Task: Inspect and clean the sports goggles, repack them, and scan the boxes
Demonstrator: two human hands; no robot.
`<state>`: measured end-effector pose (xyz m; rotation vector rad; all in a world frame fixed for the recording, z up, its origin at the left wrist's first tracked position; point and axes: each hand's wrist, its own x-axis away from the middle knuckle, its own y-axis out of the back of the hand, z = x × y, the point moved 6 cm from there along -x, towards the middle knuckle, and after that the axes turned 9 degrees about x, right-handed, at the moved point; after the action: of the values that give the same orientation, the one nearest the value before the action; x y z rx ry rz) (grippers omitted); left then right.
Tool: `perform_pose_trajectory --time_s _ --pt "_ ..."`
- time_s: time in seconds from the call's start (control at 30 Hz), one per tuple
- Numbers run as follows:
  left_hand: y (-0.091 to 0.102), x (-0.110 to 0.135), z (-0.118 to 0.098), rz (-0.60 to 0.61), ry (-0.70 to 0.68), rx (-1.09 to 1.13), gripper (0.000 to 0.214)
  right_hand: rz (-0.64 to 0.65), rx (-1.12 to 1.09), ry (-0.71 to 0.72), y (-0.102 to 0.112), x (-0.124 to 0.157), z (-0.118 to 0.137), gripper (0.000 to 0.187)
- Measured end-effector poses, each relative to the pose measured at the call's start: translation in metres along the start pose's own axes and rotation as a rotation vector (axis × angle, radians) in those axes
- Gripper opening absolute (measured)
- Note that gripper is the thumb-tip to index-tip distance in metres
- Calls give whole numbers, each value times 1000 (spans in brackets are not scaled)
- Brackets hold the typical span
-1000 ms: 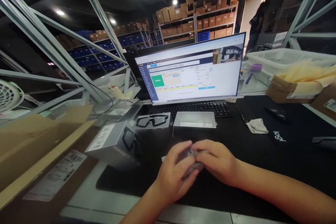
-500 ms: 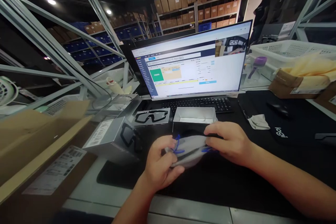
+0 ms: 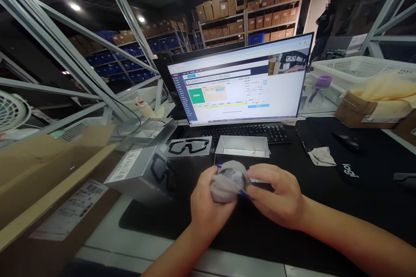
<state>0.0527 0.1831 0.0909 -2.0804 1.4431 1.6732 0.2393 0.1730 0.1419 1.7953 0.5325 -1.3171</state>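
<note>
A grey worktop (image 3: 107, 231) carries a black mat, with an open cardboard carton (image 3: 35, 186) along its left edge and a lit monitor (image 3: 227, 91) toward its far edge. A keyboard (image 3: 250, 131) lies under the screen. Near the mat's left edge stands a grey box (image 3: 130, 177) with glasses pictured on it; between it and the keyboard are 2 smaller boxes, a glasses box (image 3: 190, 147) and an open box (image 3: 242, 145). Nearer the front edge, about midway between the side edges, the left hand (image 3: 208, 201) curls its fingers around a soft grey pouch (image 3: 224, 186), while the right hand (image 3: 279, 190) pinches the pouch's right side, by a blue cord (image 3: 245, 194). The work looks partway: 1 box is open and the pouch is in hand, but bunched and not yet set down, with the open box unclosed. What the pouch holds, I cannot tell.
</note>
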Motion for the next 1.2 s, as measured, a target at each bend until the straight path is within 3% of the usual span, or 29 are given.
perform_pose_trajectory --time_s 0.13,0.27,0.33,0.43,0.63,0.83,0.97,1.1,1.2 --pt "13 -9 7 -99 -119 -24 57 105 -65 53 8 -10 -10 12" --pt "18 -17 6 -115 -238 -5 47 391 -76 -46 6 -14 -32 14" --pt "17 -17 2 -100 -326 -3 45 446 -134 -91 5 -12 -36 20" --pt "16 -15 -3 -80 -415 18 45 377 -124 -66 4 -10 -31 29" --pt "13 -13 1 -58 -364 207 52 223 -18 115 9 -9 -19 29" --pt "6 -7 24 -87 -35 544 56 178 -79 27 8 -9 -20 18" --pt "3 -1 28 -109 127 488 59 28 -107 -14 11 -6 -19 9" --pt "-4 -8 21 50 126 360 55 -38 -107 -89 14 -6 -21 6" --pt "-9 -15 16 168 94 390 33 -28 -142 13 14 -5 -13 14"
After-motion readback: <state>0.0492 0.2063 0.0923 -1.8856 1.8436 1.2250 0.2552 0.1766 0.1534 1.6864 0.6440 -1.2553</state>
